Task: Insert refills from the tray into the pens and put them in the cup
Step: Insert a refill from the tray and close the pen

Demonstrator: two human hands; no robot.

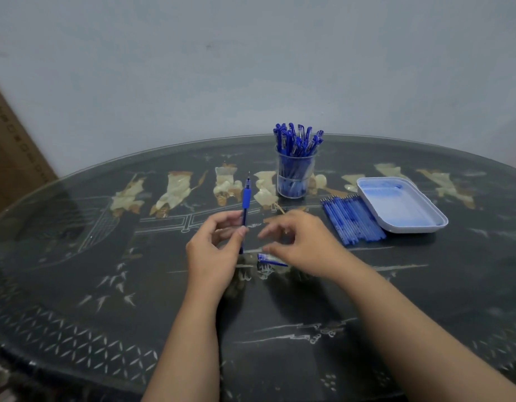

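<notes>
My left hand point(214, 250) pinches a blue pen point(245, 208) near its lower end; the pen stands nearly upright, tip pointing away, with a blue rubber grip. My right hand point(301, 245) hovers beside it with fingers loosely curled, blurred, holding nothing I can make out. A blue pen cap point(270, 259) lies on the table just below the right hand's fingers. A clear cup point(295, 178) filled with several capped blue pens stands behind. A row of several blue refills point(352, 220) lies on the table left of the white tray point(407, 224).
The dark glass-topped oval table point(106, 256) carries inlaid pale figures. The tray sits at the right, its inside showing only blue stains. A cardboard box point(10, 158) leans at the far left against the wall.
</notes>
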